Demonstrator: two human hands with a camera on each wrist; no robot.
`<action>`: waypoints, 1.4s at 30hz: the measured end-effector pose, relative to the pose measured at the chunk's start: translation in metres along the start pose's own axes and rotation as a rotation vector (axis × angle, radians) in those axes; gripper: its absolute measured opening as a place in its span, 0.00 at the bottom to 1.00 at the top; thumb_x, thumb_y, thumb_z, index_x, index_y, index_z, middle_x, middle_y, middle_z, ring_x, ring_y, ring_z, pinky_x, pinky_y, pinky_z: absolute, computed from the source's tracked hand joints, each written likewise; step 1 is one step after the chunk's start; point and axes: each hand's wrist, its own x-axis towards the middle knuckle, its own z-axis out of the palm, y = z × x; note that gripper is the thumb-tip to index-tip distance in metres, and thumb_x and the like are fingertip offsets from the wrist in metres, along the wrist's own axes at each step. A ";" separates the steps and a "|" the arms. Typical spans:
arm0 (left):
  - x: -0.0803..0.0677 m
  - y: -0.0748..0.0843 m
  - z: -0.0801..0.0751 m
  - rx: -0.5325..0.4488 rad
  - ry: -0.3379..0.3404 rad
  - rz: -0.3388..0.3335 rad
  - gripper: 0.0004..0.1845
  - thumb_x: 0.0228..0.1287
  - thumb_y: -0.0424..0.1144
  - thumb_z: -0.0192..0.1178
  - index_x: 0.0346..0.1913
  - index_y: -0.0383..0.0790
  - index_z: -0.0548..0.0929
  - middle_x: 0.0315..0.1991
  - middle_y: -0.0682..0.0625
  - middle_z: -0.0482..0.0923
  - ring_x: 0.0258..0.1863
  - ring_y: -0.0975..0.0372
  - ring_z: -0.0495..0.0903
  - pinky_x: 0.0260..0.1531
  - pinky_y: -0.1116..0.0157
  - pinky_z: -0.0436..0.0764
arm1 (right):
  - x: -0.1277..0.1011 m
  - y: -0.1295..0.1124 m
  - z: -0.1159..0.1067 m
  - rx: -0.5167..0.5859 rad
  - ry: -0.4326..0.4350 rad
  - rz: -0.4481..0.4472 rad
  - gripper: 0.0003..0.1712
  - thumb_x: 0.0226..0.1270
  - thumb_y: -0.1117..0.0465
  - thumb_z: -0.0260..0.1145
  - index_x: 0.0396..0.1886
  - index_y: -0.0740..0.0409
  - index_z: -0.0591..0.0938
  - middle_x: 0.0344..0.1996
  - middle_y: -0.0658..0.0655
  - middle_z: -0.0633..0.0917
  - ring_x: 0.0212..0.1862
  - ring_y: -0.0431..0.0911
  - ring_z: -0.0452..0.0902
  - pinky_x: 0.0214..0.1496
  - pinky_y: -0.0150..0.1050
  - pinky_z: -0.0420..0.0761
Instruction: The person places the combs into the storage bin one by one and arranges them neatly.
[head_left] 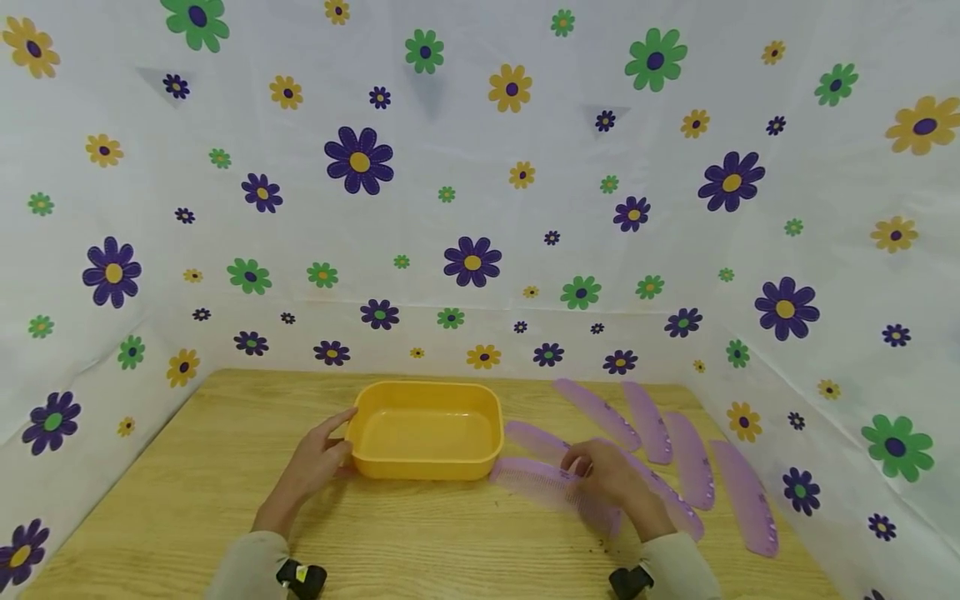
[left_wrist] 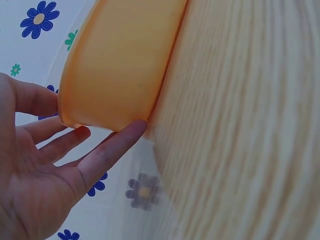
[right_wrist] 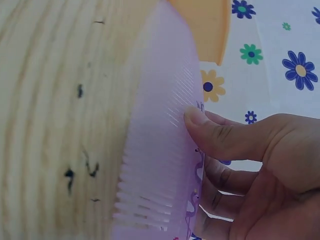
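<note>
Left hand (head_left: 318, 462) with straight fingers (left_wrist: 107, 152) resting against shallow orange plastic tub (head_left: 426, 431) on wooden table (head_left: 225, 492), right hand (head_left: 611, 477) pinching translucent purple plastic comb (head_left: 551, 487) just right of the tub, five more purple combs (head_left: 690, 458) lying near.

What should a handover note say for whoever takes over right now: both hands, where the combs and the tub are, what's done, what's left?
Left hand: open, fingers straight against the left end of the yellow tub, steadying it.
Right hand: pinching one purple comb, thumb on its flat side, just right of the tub and low over the wooden table.
Other combs: about six, lying fanned out on the table to the right of the tub.
Done: the tub holds nothing; no comb is in it yet.
Left: likely the held comb goes into the tub, then the rest one by one.
</note>
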 end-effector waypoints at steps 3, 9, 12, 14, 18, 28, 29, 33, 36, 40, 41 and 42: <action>0.001 -0.001 0.001 -0.004 0.000 0.005 0.34 0.72 0.28 0.48 0.80 0.37 0.59 0.81 0.32 0.53 0.67 0.35 0.75 0.48 0.52 0.91 | -0.001 0.002 -0.005 0.038 0.014 -0.033 0.09 0.58 0.74 0.74 0.35 0.58 0.87 0.29 0.55 0.84 0.32 0.43 0.76 0.31 0.35 0.79; 0.001 -0.003 0.001 -0.006 0.007 0.005 0.34 0.72 0.28 0.47 0.81 0.38 0.59 0.81 0.32 0.53 0.67 0.35 0.75 0.47 0.52 0.91 | -0.001 0.007 -0.013 0.059 0.024 -0.092 0.07 0.61 0.71 0.73 0.37 0.60 0.86 0.29 0.55 0.84 0.31 0.42 0.76 0.32 0.32 0.78; 0.000 -0.003 0.001 -0.016 0.005 0.003 0.34 0.72 0.28 0.47 0.81 0.38 0.59 0.81 0.32 0.53 0.67 0.35 0.74 0.48 0.52 0.91 | -0.001 0.008 -0.018 0.069 0.049 -0.087 0.06 0.61 0.73 0.72 0.37 0.61 0.86 0.29 0.56 0.84 0.32 0.43 0.77 0.34 0.34 0.79; 0.000 -0.002 0.001 -0.017 0.005 0.003 0.34 0.72 0.29 0.47 0.81 0.38 0.59 0.81 0.32 0.53 0.67 0.35 0.75 0.49 0.52 0.90 | -0.002 0.007 -0.023 0.071 0.073 -0.076 0.06 0.62 0.73 0.71 0.37 0.62 0.86 0.29 0.57 0.84 0.32 0.44 0.78 0.35 0.35 0.80; 0.000 -0.001 0.002 -0.016 0.010 0.003 0.34 0.72 0.29 0.47 0.81 0.38 0.59 0.81 0.32 0.54 0.66 0.35 0.76 0.48 0.52 0.91 | -0.002 0.006 -0.030 0.071 0.118 -0.023 0.05 0.64 0.73 0.70 0.37 0.63 0.86 0.30 0.57 0.84 0.33 0.45 0.79 0.37 0.36 0.82; -0.001 -0.002 0.001 -0.009 0.002 0.010 0.34 0.72 0.29 0.47 0.80 0.39 0.60 0.80 0.31 0.55 0.65 0.36 0.77 0.48 0.52 0.91 | 0.010 -0.001 -0.042 0.083 0.164 0.024 0.07 0.68 0.72 0.67 0.43 0.62 0.87 0.35 0.62 0.86 0.37 0.50 0.83 0.40 0.46 0.86; -0.001 -0.002 0.000 -0.010 0.001 0.011 0.34 0.72 0.29 0.47 0.80 0.39 0.60 0.80 0.31 0.55 0.65 0.36 0.77 0.48 0.52 0.91 | 0.012 -0.003 -0.043 0.081 0.169 0.024 0.07 0.68 0.71 0.67 0.43 0.62 0.87 0.35 0.62 0.86 0.38 0.50 0.83 0.41 0.47 0.87; 0.000 -0.002 0.000 -0.017 0.000 0.010 0.34 0.72 0.29 0.47 0.80 0.38 0.59 0.80 0.31 0.54 0.66 0.36 0.76 0.48 0.52 0.91 | 0.018 -0.009 -0.047 0.081 0.183 0.033 0.09 0.69 0.71 0.66 0.45 0.62 0.87 0.37 0.63 0.87 0.39 0.51 0.84 0.42 0.47 0.87; 0.000 -0.002 0.000 -0.019 0.000 0.008 0.34 0.72 0.29 0.47 0.80 0.38 0.59 0.80 0.31 0.54 0.66 0.35 0.76 0.48 0.52 0.91 | 0.022 -0.014 -0.049 0.080 0.173 0.035 0.09 0.70 0.71 0.65 0.46 0.62 0.87 0.38 0.64 0.87 0.40 0.51 0.84 0.43 0.47 0.87; 0.000 -0.002 0.000 -0.008 0.001 0.007 0.34 0.72 0.29 0.47 0.80 0.38 0.60 0.80 0.31 0.55 0.67 0.35 0.76 0.48 0.53 0.91 | 0.026 -0.021 -0.051 0.075 0.168 0.039 0.09 0.70 0.72 0.65 0.46 0.63 0.87 0.39 0.65 0.87 0.40 0.52 0.83 0.43 0.47 0.87; 0.000 -0.002 0.000 -0.007 0.001 0.007 0.34 0.72 0.29 0.47 0.80 0.38 0.60 0.80 0.31 0.55 0.67 0.35 0.76 0.47 0.53 0.91 | 0.027 -0.022 -0.052 0.076 0.172 0.043 0.09 0.70 0.72 0.65 0.46 0.63 0.87 0.39 0.66 0.87 0.39 0.52 0.83 0.42 0.46 0.87; 0.000 -0.002 0.000 -0.003 0.000 0.008 0.34 0.72 0.29 0.47 0.80 0.38 0.60 0.80 0.31 0.55 0.67 0.35 0.76 0.47 0.53 0.91 | 0.028 -0.023 -0.052 0.076 0.178 0.040 0.09 0.70 0.72 0.65 0.45 0.64 0.87 0.39 0.66 0.87 0.39 0.52 0.83 0.42 0.46 0.87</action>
